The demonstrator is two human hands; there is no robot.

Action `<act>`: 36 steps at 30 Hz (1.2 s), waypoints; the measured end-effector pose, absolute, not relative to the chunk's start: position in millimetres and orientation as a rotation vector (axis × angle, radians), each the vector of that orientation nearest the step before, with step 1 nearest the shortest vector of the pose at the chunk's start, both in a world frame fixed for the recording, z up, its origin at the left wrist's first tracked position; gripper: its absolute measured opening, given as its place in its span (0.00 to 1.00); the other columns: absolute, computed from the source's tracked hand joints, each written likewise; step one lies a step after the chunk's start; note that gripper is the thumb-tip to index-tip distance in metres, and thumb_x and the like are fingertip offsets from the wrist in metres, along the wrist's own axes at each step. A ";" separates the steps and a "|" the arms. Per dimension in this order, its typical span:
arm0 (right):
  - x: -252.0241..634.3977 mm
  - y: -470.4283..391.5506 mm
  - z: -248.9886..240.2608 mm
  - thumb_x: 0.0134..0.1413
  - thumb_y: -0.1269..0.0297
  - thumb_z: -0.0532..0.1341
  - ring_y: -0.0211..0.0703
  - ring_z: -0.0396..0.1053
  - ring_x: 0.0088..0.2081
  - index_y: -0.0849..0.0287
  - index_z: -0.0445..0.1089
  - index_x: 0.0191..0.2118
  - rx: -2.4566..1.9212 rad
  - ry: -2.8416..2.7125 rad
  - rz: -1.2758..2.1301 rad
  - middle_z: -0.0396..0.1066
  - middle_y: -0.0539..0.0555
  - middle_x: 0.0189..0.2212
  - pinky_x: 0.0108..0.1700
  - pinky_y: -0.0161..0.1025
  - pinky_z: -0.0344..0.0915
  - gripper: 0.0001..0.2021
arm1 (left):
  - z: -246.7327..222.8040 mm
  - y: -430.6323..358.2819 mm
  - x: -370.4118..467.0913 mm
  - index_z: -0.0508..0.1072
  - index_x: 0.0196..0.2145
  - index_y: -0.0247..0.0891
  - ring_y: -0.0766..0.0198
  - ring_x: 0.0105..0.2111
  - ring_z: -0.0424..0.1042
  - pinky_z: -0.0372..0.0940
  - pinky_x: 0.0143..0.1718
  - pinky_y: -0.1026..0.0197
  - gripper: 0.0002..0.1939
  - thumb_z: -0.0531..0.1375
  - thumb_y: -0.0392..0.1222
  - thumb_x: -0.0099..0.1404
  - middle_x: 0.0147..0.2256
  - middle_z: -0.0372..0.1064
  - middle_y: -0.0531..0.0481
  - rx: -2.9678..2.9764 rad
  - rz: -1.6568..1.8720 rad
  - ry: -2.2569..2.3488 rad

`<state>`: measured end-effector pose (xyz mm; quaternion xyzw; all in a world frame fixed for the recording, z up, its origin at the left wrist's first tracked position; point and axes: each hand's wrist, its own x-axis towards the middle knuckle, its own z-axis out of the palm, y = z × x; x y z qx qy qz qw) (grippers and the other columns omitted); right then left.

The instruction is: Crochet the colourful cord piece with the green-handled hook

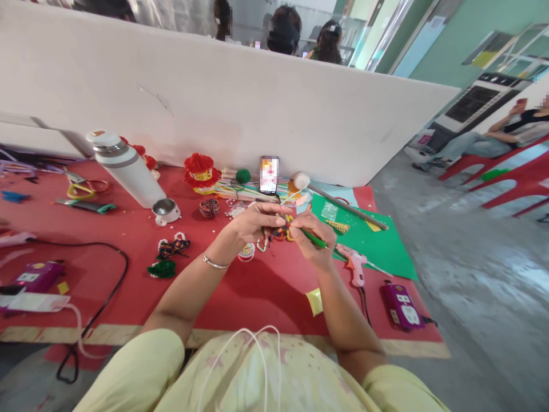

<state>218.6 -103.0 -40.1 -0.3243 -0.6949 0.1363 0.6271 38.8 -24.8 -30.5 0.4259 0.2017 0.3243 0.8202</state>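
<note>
Crochet piece, small and multicoloured, sits between the two hands over the red tabletop, straight out at twelve o'clock from the person's chest. With this piece as the dial's centre, a phone leans near twelve o'clock, its screen turned back toward the person, presumably for hands-free viewing. A variegated yarn ball lies at about ten o'clock, apparently placed within easy reach; whether its strand feeds the piece cannot be told. A pink hot glue gun lies at four o'clock, partly on green sheet material, its nozzle pointing toward ten.

The left hand comes in from seven o'clock, thumb and forefinger pinching the piece's edge, probably to steady the stitches. The right hand enters from five o'clock, its fingers curled round a green-handled crochet hook, fingertips at the work; the handle's rear end slopes toward four. Both elbows are bent, forearms angled inward, so the fingertips nearly meet.
</note>
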 end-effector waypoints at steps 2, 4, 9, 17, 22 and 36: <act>216.2 -104.6 -39.1 0.63 0.69 0.67 0.44 0.76 0.36 0.50 0.79 0.44 -0.740 -1.550 0.241 0.79 0.51 0.33 0.39 0.45 0.73 0.08 | -33.0 -25.0 42.6 0.87 0.35 0.36 0.73 0.16 0.68 0.59 0.15 0.72 0.22 0.83 0.39 0.40 0.23 0.77 0.51 0.834 0.713 0.419; 214.0 -105.4 -39.0 0.63 0.71 0.67 0.45 0.77 0.38 0.48 0.80 0.47 -0.746 -1.535 0.103 0.80 0.51 0.35 0.42 0.46 0.74 0.11 | -33.9 -25.9 46.4 0.87 0.34 0.37 0.72 0.17 0.69 0.57 0.14 0.72 0.21 0.82 0.38 0.40 0.23 0.76 0.52 0.783 0.729 0.421; 216.5 -103.6 -42.3 0.60 0.69 0.70 0.50 0.78 0.48 0.43 0.82 0.48 -0.853 -1.552 -0.090 0.83 0.53 0.46 0.49 0.50 0.77 0.14 | -29.2 -31.9 48.5 0.87 0.39 0.35 0.71 0.19 0.72 0.63 0.18 0.70 0.18 0.78 0.35 0.47 0.27 0.80 0.49 0.885 0.839 0.500; 230.0 -90.2 -54.0 0.61 0.54 0.70 0.51 0.82 0.45 0.46 0.84 0.42 -0.789 -1.445 0.510 0.86 0.51 0.40 0.53 0.54 0.77 0.07 | -15.6 -29.3 32.1 0.87 0.42 0.37 0.71 0.19 0.72 0.63 0.19 0.68 0.19 0.78 0.39 0.51 0.27 0.79 0.49 1.130 0.786 0.444; 225.8 -94.0 -50.8 0.64 0.58 0.69 0.51 0.82 0.46 0.45 0.83 0.45 -0.784 -1.443 0.463 0.86 0.52 0.42 0.53 0.53 0.77 0.07 | -18.0 -29.3 35.5 0.87 0.43 0.37 0.66 0.25 0.77 0.71 0.27 0.65 0.19 0.79 0.40 0.52 0.29 0.81 0.49 1.263 0.921 0.486; 218.3 -86.3 -56.5 0.64 0.62 0.69 0.51 0.81 0.48 0.40 0.81 0.51 -0.722 -1.482 0.118 0.85 0.51 0.46 0.54 0.55 0.77 0.13 | -16.9 -49.6 51.4 0.87 0.41 0.36 0.71 0.23 0.74 0.68 0.26 0.68 0.22 0.80 0.37 0.45 0.27 0.79 0.52 0.783 0.954 0.499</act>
